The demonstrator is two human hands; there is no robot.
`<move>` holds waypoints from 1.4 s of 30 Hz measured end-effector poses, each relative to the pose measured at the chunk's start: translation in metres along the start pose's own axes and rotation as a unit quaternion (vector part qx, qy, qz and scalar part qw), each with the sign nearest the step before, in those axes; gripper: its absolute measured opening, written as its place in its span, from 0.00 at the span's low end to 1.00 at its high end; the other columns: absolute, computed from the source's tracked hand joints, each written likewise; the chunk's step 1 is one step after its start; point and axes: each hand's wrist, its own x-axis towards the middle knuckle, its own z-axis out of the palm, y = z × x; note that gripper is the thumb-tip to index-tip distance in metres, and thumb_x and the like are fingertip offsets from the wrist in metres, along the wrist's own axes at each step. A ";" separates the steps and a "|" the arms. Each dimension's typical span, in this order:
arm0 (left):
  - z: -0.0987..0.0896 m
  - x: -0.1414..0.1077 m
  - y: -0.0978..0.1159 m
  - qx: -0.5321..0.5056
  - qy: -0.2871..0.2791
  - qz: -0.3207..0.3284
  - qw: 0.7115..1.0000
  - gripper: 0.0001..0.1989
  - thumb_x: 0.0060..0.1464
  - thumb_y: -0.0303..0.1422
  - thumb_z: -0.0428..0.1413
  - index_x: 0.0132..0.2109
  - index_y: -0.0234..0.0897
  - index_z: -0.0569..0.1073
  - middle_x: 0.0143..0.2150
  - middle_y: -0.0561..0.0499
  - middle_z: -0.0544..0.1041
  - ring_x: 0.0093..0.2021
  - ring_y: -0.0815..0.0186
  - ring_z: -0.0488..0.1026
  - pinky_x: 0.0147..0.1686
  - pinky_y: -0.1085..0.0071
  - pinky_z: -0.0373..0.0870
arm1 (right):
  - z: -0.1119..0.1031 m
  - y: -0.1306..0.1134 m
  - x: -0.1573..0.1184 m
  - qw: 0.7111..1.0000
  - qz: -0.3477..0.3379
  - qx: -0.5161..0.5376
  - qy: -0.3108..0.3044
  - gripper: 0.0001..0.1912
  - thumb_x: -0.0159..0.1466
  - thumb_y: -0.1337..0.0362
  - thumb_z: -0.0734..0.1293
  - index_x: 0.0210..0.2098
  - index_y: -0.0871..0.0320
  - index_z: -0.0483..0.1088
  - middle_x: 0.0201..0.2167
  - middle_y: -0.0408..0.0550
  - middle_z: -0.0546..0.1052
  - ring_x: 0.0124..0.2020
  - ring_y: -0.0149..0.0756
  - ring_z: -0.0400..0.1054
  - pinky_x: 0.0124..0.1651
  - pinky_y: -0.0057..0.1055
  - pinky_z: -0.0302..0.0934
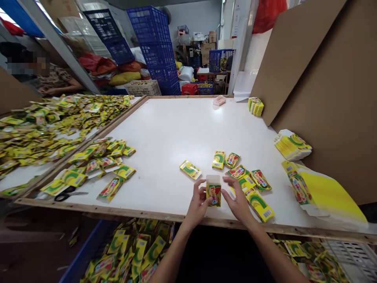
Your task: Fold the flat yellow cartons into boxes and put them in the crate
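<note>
While the left hand [198,202] is clasping a small box [214,194], its thumb lying on the printed face, the right hand [238,198] is hovering close by the opposite side, thumb and fingers parted; whether that thumb is touching the box, I cannot tell. The box is sitting between the two hands, over the near part of the white table [173,129], to the right of the left palm and to the left of the right thumb, with the left hand being the nearer. Its long axis is running away from the body, the pale end pointing toward the table's far side and the printed face looking back at the wearer; its exact tilt is hard to judge. Just beyond the left fingers, a yellow box [191,169] is lying aslant. Printed packs [260,180] are lying near the right hand, and flat cartons [330,190] are resting farther right. Well to the left, scissors [65,194] are lying beside more packs.
</note>
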 end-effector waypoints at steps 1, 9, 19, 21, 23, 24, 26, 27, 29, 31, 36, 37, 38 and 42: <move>0.001 -0.003 -0.001 -0.002 -0.014 -0.009 1.000 0.29 0.54 0.31 0.56 0.59 0.45 0.53 0.44 0.48 0.72 0.39 0.65 0.74 0.40 0.67 0.71 | 0.001 0.006 -0.005 0.998 0.031 0.049 -0.012 0.16 0.64 0.62 0.62 0.51 0.54 0.62 0.48 0.52 0.71 0.48 0.42 0.68 0.51 0.41 0.63; -0.007 -0.014 0.003 0.036 -0.052 -0.058 0.996 0.30 0.54 0.31 0.56 0.61 0.47 0.55 0.43 0.50 0.71 0.38 0.65 0.74 0.39 0.69 0.70 | 0.018 0.021 -0.025 0.972 0.116 0.204 -0.020 0.15 0.62 0.58 0.66 0.47 0.54 0.61 0.36 0.47 0.75 0.36 0.37 0.71 0.40 0.34 0.66; -0.008 0.000 -0.002 0.023 0.060 0.005 0.998 0.11 0.52 0.33 0.59 0.43 0.36 0.72 0.42 0.47 0.76 0.46 0.60 0.73 0.48 0.65 0.69 | 0.027 0.017 -0.008 0.988 0.072 0.130 -0.038 0.11 0.64 0.58 0.63 0.39 0.55 0.75 0.36 0.48 0.76 0.39 0.39 0.71 0.44 0.34 0.64; -0.006 0.001 -0.001 -0.024 0.081 0.015 0.996 0.19 0.50 0.32 0.60 0.50 0.39 0.68 0.43 0.47 0.76 0.46 0.61 0.74 0.48 0.65 0.69 | 0.029 0.017 -0.009 0.986 0.086 0.141 -0.016 0.12 0.64 0.59 0.63 0.45 0.54 0.73 0.37 0.47 0.77 0.38 0.38 0.71 0.42 0.34 0.65; -0.006 0.000 0.000 -0.037 0.082 0.009 0.996 0.21 0.49 0.32 0.61 0.51 0.39 0.67 0.43 0.47 0.77 0.45 0.61 0.74 0.47 0.64 0.70 | 0.028 0.017 -0.012 0.988 0.076 0.135 -0.018 0.11 0.64 0.60 0.63 0.44 0.53 0.73 0.39 0.47 0.77 0.40 0.38 0.72 0.44 0.35 0.66; -0.006 -0.001 0.000 -0.025 0.077 0.004 0.997 0.19 0.49 0.32 0.61 0.49 0.38 0.69 0.42 0.46 0.77 0.45 0.61 0.74 0.47 0.65 0.70 | 0.027 0.017 -0.013 0.990 0.062 0.125 -0.027 0.10 0.64 0.60 0.64 0.43 0.52 0.75 0.40 0.48 0.78 0.42 0.39 0.72 0.47 0.37 0.65; -0.007 -0.003 0.001 0.015 0.068 -0.002 0.998 0.12 0.50 0.34 0.60 0.43 0.35 0.73 0.41 0.45 0.77 0.44 0.61 0.74 0.47 0.65 0.70 | 0.024 0.015 -0.015 0.994 0.033 0.100 -0.040 0.09 0.64 0.60 0.65 0.41 0.51 0.76 0.41 0.48 0.78 0.45 0.40 0.71 0.50 0.39 0.64; -0.007 -0.004 0.001 0.033 0.068 -0.003 0.997 0.11 0.51 0.35 0.60 0.41 0.34 0.74 0.41 0.45 0.77 0.44 0.61 0.74 0.46 0.65 0.70 | 0.023 0.014 -0.016 0.995 0.022 0.091 -0.041 0.09 0.63 0.60 0.65 0.41 0.51 0.76 0.41 0.48 0.78 0.45 0.40 0.71 0.51 0.39 0.64; -0.006 -0.005 0.001 0.052 0.078 -0.001 0.996 0.10 0.52 0.36 0.59 0.40 0.34 0.74 0.39 0.46 0.77 0.42 0.62 0.74 0.45 0.66 0.70 | 0.022 0.012 -0.017 0.996 0.012 0.080 -0.034 0.09 0.63 0.60 0.66 0.40 0.51 0.76 0.41 0.48 0.78 0.44 0.40 0.72 0.50 0.39 0.64; -0.003 -0.005 0.001 0.053 0.096 -0.002 0.994 0.11 0.51 0.35 0.59 0.40 0.35 0.74 0.38 0.47 0.77 0.41 0.63 0.74 0.44 0.67 0.70 | 0.023 0.009 -0.018 0.997 0.014 0.073 -0.022 0.09 0.63 0.60 0.65 0.40 0.53 0.76 0.40 0.49 0.78 0.43 0.39 0.72 0.48 0.38 0.65; 0.003 0.001 0.002 0.052 0.130 -0.003 0.990 0.10 0.49 0.36 0.61 0.37 0.35 0.74 0.33 0.49 0.77 0.35 0.65 0.73 0.37 0.71 0.70 | 0.023 0.005 -0.011 0.997 0.070 0.040 -0.006 0.11 0.62 0.57 0.65 0.37 0.56 0.74 0.32 0.48 0.78 0.33 0.37 0.70 0.39 0.34 0.65; 0.003 0.002 0.002 0.054 0.133 -0.006 0.990 0.10 0.49 0.36 0.61 0.36 0.34 0.74 0.31 0.50 0.76 0.33 0.66 0.73 0.36 0.72 0.69 | 0.022 0.004 -0.009 0.996 0.077 0.038 -0.007 0.11 0.62 0.56 0.65 0.36 0.57 0.73 0.30 0.47 0.77 0.31 0.37 0.69 0.37 0.33 0.65; 0.002 0.003 0.001 0.057 0.134 -0.009 0.989 0.10 0.49 0.36 0.61 0.35 0.34 0.74 0.30 0.50 0.76 0.32 0.67 0.73 0.35 0.73 0.69 | 0.021 0.004 -0.008 0.996 0.081 0.040 -0.009 0.11 0.62 0.56 0.65 0.35 0.57 0.73 0.28 0.46 0.76 0.30 0.36 0.68 0.36 0.32 0.64; -0.002 0.000 -0.003 0.051 0.115 -0.018 0.992 0.10 0.49 0.36 0.60 0.35 0.34 0.77 0.33 0.48 0.78 0.34 0.65 0.74 0.36 0.71 0.70 | 0.019 0.006 -0.010 0.994 0.078 0.064 -0.031 0.11 0.63 0.56 0.64 0.33 0.56 0.73 0.29 0.46 0.76 0.32 0.36 0.69 0.37 0.32 0.64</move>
